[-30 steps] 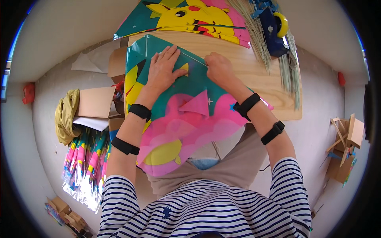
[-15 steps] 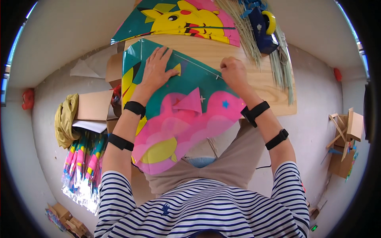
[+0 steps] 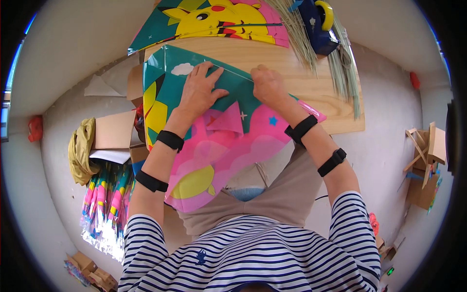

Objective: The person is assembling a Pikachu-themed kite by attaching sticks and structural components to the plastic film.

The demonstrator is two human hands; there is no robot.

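Observation:
A green and pink printed kite sheet (image 3: 228, 126) lies partly on the wooden table and hangs over my lap. A thin white rod (image 3: 234, 71) runs along its far slanted edge. My left hand (image 3: 199, 92) rests on the green part with fingers and thumb spread, fingertips near the rod beside a printed white cloud. My right hand (image 3: 269, 86) is closed in a pinch at the same edge, where the rod runs under the fingers. The fingertips hide exactly what they grip there. A pink triangular flap stands up mid-sheet.
Other printed kite sheets (image 3: 214, 22) lie at the table's far side. A blue tape dispenser (image 3: 318, 29) with yellow tape sits on bundled thin sticks (image 3: 343, 78) at the far right. Left of me are an open cardboard box (image 3: 114, 129) and packed colourful kites (image 3: 104, 204).
My right hand has moved left along the sheet's edge, closer to the left hand. The left hand has shifted slightly toward me, uncovering the white cloud. The pink right corner now shows.

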